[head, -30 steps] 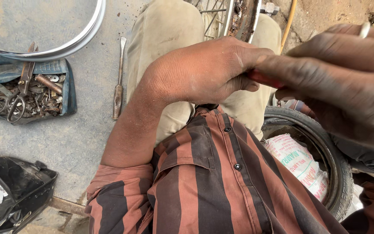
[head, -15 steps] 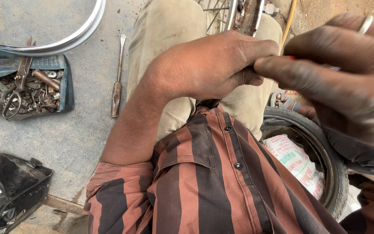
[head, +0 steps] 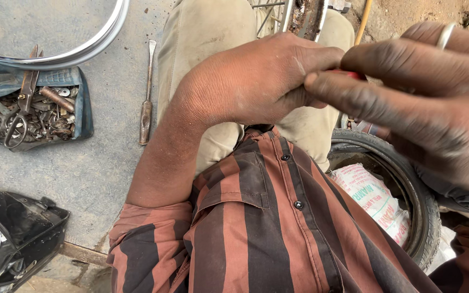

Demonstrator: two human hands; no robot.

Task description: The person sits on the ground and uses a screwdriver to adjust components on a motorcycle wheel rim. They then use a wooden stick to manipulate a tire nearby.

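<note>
keep your left hand (head: 261, 81) curled closed and your right hand (head: 419, 92) pinched on the small red piece (head: 348, 74) at upper right of the frame, turning it gently above your knees.

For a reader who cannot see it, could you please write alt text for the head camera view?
A person's left hand and right hand meet at chest height, pinching a small red object that is mostly hidden. Below is a striped shirt. A long metal tool and a tray of metal scraps lie on the concrete, and a tyre lies at right.
</note>
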